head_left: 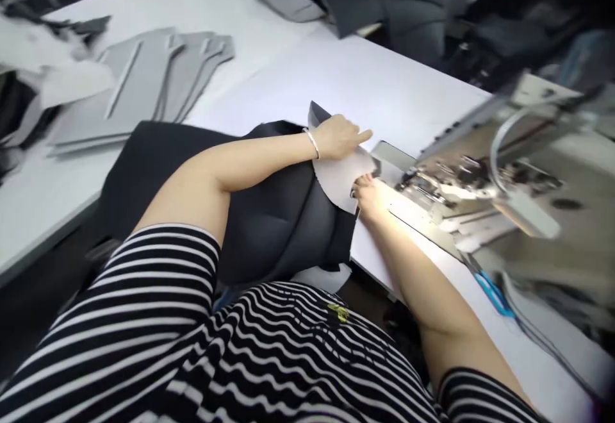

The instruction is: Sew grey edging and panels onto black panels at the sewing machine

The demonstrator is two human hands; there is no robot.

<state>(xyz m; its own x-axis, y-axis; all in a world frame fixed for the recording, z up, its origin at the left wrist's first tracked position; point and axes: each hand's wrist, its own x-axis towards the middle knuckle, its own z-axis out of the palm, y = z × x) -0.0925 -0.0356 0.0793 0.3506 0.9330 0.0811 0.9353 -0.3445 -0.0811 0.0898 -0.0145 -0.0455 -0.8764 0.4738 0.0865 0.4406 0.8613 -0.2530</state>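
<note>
A large black fabric piece [283, 218] spreads over the table edge and down toward my lap. Part of it is turned over, showing a pale grey underside [336, 182]. My left hand [339, 138], with a bracelet at the wrist, is closed over the turned part; one digit sticks out to the right and its other fingertips are hidden. Just below and to the right, my right hand [369, 199] pinches the pale edge beside the sewing machine [461, 182]. The needle area is blurred, and no contact between fabric and needle can be made out.
Grey cut panels [129, 83] lie stacked at the left on the white table [269, 83]. Blue-handled scissors [494, 293] rest right of my right forearm. More dark pieces [355, 0] lie at the far edge. A lamp [528, 215] lights the machine bed.
</note>
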